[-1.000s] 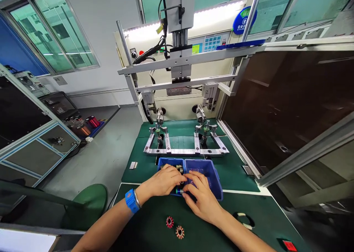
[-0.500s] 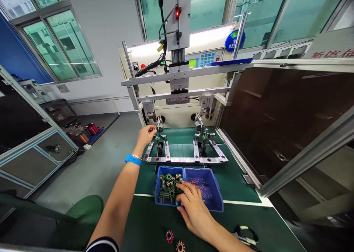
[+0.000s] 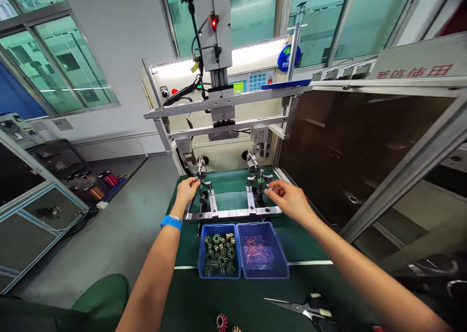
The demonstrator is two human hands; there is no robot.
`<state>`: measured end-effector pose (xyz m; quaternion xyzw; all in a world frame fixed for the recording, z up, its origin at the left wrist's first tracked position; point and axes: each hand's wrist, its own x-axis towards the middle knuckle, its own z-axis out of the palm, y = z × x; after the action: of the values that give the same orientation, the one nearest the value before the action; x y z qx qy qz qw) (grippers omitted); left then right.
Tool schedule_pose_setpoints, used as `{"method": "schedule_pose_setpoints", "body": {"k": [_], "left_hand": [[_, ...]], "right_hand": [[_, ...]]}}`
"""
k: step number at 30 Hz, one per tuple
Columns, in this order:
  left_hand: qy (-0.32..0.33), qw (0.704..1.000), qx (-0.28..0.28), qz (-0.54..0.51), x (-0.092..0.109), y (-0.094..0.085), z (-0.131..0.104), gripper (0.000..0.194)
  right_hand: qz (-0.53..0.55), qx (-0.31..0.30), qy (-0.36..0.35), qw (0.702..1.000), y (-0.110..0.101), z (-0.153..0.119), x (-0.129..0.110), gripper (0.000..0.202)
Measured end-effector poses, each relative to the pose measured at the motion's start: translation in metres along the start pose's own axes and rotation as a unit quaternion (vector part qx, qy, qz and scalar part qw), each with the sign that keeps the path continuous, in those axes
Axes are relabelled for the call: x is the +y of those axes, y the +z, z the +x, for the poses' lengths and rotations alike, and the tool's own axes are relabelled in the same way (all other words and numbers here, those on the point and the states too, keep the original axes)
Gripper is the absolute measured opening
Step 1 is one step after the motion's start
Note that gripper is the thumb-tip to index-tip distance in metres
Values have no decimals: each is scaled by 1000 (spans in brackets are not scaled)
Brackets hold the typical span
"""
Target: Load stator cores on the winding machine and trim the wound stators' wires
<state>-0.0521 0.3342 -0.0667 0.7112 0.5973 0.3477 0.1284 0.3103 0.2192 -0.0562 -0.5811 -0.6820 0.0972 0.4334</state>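
Over green felt bench [image 3: 233, 300]: left hand [image 3: 187, 190] pinches, seemingly, small part at left metal fixture [image 3: 201, 196]; right hand [image 3: 288, 200] half-open beside right fixture [image 3: 260, 188], nothing held; clear gap between.

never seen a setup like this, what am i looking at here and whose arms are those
This is one picture from a camera worn on a person's head, looking forward and down, so both arms are that person's own. They stand at a green bench in front of a cream machine with a keypad and a red light on its column.

The left hand, with a blue wristband on that arm, has its fingers pinched at the left metal fixture. I cannot tell what it grips. The right hand is half open beside the right fixture, which carries a small green toothed part.

Nearer the person sit two blue bins: the left bin holds green toothed cores, the right bin thin reddish pieces. Scissors lie on the near edge, and two reddish wound cores peek in at the bottom.
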Motion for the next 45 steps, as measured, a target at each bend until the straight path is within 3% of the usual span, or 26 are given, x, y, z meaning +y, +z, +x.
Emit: {"method": "schedule_pose_setpoints", "body": {"k": [3,6,9,13,23,32,37,41,43,45], "left_hand": [[-1,1000,11,8,1,3,1,14],[1,1000,13,12,1,3,2,13],[1,1000,14,14,-1,4,3,14],[-6,1000,12,13,-5,6,3,14],[7,999,12,47,-10,9,-2,21],[7,996,-24,81,-27,13,-7,25],[4,996,-10,84,-23,16,-12,26],[5,997,28,74,-19,-1,-38,43],[4,997,43,67,-28,-21,-76,44],[-10,997,42,59,-49,-46,-137,44]], "right_hand": [[-51,24,20,998,-11,54,15,23],[-88,-18,18,996,-7,92,20,19],[-124,-88,32,988,7,109,25,21],[-158,-147,68,974,26,107,37,28],[-121,-127,106,979,33,81,43,30],[-46,-125,116,984,52,65,69,29],[19,-111,134,985,55,55,58,38],[85,-104,127,983,24,16,39,61],[97,-95,116,984,-9,-28,39,66],[83,-86,119,986,-48,-92,52,66]]}}
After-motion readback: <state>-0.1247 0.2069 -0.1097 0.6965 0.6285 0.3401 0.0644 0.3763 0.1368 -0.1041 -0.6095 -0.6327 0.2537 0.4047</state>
